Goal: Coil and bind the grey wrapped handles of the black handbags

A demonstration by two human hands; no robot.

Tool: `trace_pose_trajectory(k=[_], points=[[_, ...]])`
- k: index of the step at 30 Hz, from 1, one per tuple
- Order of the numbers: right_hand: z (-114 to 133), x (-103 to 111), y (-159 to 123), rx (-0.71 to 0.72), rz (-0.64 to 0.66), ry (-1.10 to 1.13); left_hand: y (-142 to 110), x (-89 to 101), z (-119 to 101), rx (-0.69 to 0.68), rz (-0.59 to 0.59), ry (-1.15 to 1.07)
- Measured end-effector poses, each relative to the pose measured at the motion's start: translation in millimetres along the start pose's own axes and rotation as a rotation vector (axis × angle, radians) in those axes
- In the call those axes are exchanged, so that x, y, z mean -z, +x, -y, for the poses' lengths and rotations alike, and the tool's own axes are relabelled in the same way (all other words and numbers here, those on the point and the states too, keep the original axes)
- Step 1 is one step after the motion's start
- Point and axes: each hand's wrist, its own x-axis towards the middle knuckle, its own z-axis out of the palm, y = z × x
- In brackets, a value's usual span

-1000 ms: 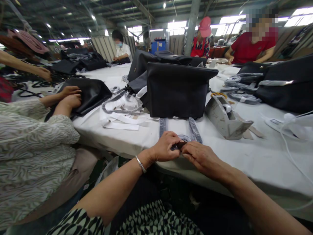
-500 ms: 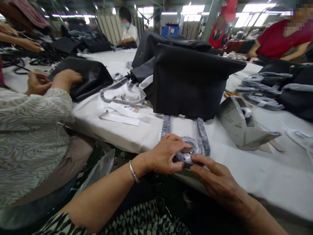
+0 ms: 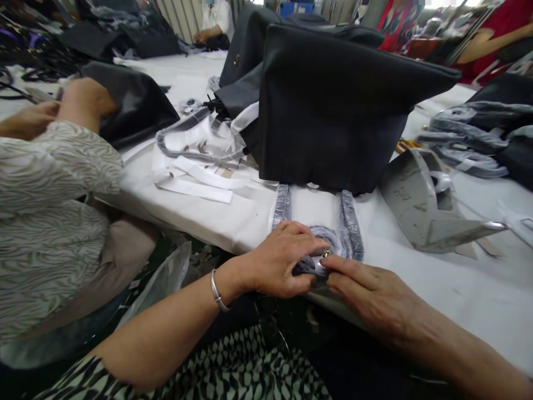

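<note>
At the table's near edge lies a coiled strap (image 3: 334, 239) wrapped in clear plastic, with a white tape piece (image 3: 318, 265) across its front and a small gold-coloured metal part (image 3: 326, 253). My left hand (image 3: 283, 258) grips the coil from the left, fingers over its top and thumb at the front. From the right, my right hand (image 3: 375, 289) presses its fingertips together on the tape by the metal part. Just behind stands a black bag (image 3: 328, 111). Its plastic-wrapped handle (image 3: 352, 222) stretches toward me beside the coil.
A grey tape dispenser (image 3: 410, 205) stands right of the bag. White paper strips (image 3: 200, 189) and scraps lie to the left. A co-worker's arm (image 3: 83, 103) is at another black bag (image 3: 133, 100). More wrapped straps (image 3: 466, 133) are piled at right.
The view has tipped downward. My right fingertips have shifted slightly onto the tape near the metal part, and my left fingers now cover the brown piece seen before. The coil stays in place.
</note>
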Motion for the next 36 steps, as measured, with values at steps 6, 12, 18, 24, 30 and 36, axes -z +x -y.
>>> trace_pose_trajectory(k=[6,12,18,24,30,36], points=[[-14,-2,3,-0.034,0.148,0.016,-2,3.2,-4,-0.006,0.031,-0.038],[-22,3,24,-0.032,0.157,0.108,-4,1.8,-10,0.023,0.022,-0.026],[-19,-4,35,-0.085,-0.03,0.169,-2,-13.9,-9,0.11,-0.119,0.06],[15,-26,0,-0.158,-0.413,-0.111,-6,-21.4,-7,0.076,-0.17,0.049],[6,-26,-24,-0.432,-0.408,-0.145,-9,-21.4,-7,-0.019,-0.201,0.092],[-87,40,39,-0.473,-0.504,-0.424,-7,-28.3,0,-0.15,-0.269,0.158]])
